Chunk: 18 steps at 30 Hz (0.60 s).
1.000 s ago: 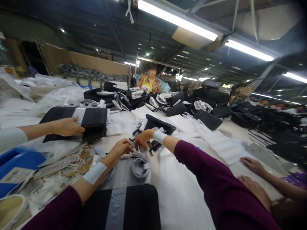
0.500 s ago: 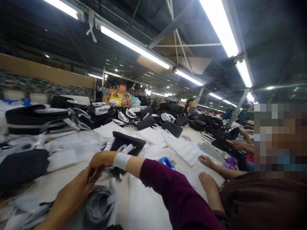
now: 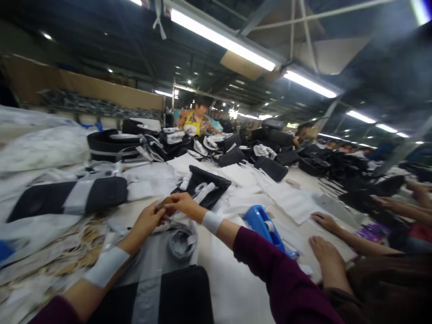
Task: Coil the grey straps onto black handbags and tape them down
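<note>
My left hand (image 3: 149, 219) and my right hand (image 3: 185, 204) meet fingertip to fingertip over the table, both closed in a pinch. What lies between their fingers is too small and hidden to make out. Just below them a coiled grey strap (image 3: 182, 243) rests on greyish wrapping. Nearest to me lies a black padded bag (image 3: 185, 292) with a pale shiny band (image 3: 147, 292) across it. Beyond my right hand sits an open black bag (image 3: 219, 182) with white stuffing in it. Each of my wrists has a pale grey band.
A blue tape dispenser (image 3: 265, 225) stands right of my right forearm. Another banded black bag (image 3: 108, 193) lies at left, near tan and white cords (image 3: 89, 238). Black bags (image 3: 270, 168) pile up behind white sheets (image 3: 280, 198). A co-worker's hands (image 3: 326, 249) rest on the table at right.
My view has turned left and down, bringing the banded black bag in front of me and more of the blue dispenser into sight. My hands stay together, now at the fingertips.
</note>
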Each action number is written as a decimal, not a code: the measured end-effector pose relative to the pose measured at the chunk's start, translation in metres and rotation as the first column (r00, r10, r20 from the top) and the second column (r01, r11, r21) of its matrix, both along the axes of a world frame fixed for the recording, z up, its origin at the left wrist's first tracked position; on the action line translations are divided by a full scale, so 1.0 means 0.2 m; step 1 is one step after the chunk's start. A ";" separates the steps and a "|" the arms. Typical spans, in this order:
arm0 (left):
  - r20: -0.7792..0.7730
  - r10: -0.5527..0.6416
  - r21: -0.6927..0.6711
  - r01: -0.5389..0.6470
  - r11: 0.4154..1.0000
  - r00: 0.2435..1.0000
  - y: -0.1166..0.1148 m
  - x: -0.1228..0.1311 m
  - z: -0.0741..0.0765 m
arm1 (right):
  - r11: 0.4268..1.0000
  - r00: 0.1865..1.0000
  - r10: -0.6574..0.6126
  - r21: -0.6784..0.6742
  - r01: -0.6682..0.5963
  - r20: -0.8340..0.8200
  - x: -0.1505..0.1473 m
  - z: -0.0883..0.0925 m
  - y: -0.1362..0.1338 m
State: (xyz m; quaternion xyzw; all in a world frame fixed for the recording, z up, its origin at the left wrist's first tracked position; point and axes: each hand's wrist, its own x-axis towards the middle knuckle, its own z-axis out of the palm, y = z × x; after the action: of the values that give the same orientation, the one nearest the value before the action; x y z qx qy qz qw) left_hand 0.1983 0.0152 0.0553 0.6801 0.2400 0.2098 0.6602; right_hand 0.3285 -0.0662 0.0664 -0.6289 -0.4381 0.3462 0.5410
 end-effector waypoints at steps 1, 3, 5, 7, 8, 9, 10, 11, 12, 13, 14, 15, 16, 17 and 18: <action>0.011 0.012 -0.017 -0.012 1.000 1.000 0.00 0.00 0.00 | 0.999 0.999 -0.026 0.036 0.027 -0.037 -0.01 -0.04 0.00; 0.015 0.040 -0.051 -0.039 0.998 0.999 0.01 -0.01 -0.02 | 0.994 0.995 -0.036 0.104 0.046 -0.095 -0.01 -0.10 0.01; 0.012 0.075 -0.090 -0.073 0.993 0.997 0.02 -0.03 -0.04 | 0.988 0.991 -0.042 0.143 0.060 -0.125 0.01 -0.14 0.01; 0.016 0.105 -0.124 -0.102 0.987 0.994 0.03 -0.04 -0.05 | 0.988 0.991 -0.025 0.150 0.044 -0.128 0.03 -0.16 0.00; 0.025 0.117 -0.139 -0.113 0.984 0.993 0.03 -0.04 -0.06 | 0.989 0.993 -0.008 0.143 0.025 -0.122 0.04 -0.16 -0.01; 0.037 0.130 -0.153 -0.123 0.981 0.991 0.04 -0.04 -0.06 | 0.991 0.994 0.012 0.130 0.003 -0.112 0.05 -0.16 -0.02; 0.051 0.144 -0.166 -0.134 0.977 0.988 0.04 -0.04 -0.06 | 0.993 0.994 0.034 0.113 -0.023 -0.099 0.06 -0.16 -0.03; 0.065 0.157 -0.179 -0.143 0.973 0.985 0.04 -0.04 -0.05 | 0.995 0.995 0.056 0.091 -0.048 -0.084 0.07 -0.16 -0.03; 0.076 0.170 -0.191 -0.153 0.969 0.982 0.05 -0.04 -0.05 | 0.995 0.995 0.078 0.067 -0.073 -0.067 0.08 -0.15 -0.03; 0.085 0.182 -0.202 -0.162 0.966 0.980 0.05 -0.03 -0.05 | 0.994 0.994 0.100 0.040 -0.098 -0.048 0.08 -0.15 -0.03; 0.090 0.192 -0.210 -0.170 0.963 0.977 0.05 -0.03 -0.06 | 0.993 0.992 0.119 0.013 -0.119 -0.028 0.08 -0.15 -0.03; 0.094 0.199 -0.216 -0.176 0.961 0.975 0.06 -0.03 -0.06 | 0.991 0.991 0.134 -0.014 -0.134 -0.005 0.08 -0.16 -0.03; 0.096 0.207 -0.217 -0.182 0.959 0.974 0.06 -0.04 -0.06 | 0.989 0.989 0.144 -0.039 -0.143 0.021 0.08 -0.16 -0.02; 0.096 0.215 -0.214 -0.191 0.958 0.972 0.07 -0.04 -0.07 | 0.987 0.987 0.149 -0.063 -0.146 0.051 0.08 -0.16 -0.01; 0.096 0.223 -0.205 -0.200 0.958 0.970 0.08 -0.04 -0.07 | 0.986 0.985 0.152 -0.086 -0.145 0.084 0.08 -0.16 0.00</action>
State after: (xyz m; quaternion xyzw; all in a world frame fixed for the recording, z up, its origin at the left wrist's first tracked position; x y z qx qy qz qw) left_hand 0.1908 0.0303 0.0408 0.5692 0.2912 0.2948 0.7101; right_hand 0.3436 -0.0671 0.0352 -0.6306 -0.4937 0.3740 0.4676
